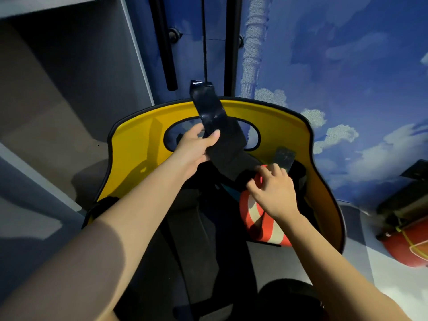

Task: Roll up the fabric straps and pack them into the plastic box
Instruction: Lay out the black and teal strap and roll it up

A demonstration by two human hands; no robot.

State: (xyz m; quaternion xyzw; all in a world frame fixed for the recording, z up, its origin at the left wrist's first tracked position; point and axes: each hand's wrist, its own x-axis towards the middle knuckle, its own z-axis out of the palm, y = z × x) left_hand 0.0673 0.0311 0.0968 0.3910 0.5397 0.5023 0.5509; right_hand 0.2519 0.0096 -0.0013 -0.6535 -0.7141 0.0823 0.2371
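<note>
left hand [195, 144] grips black strap [222, 137] taut for rolling | right hand [273, 191] pinches its lower end, near yellow seat's [134, 144] back edge

One head-worn wide-angle camera is looking forward and down, close over both forearms, facing a yellow chair back [139, 144] and blue sky-painted wall [347, 66] beyond.

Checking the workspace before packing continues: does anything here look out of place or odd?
No plastic box is visible. The left hand grips a wide black fabric strap still unrolled, while the right hand reaches among straps heaped in a yellow-lined container.
</note>
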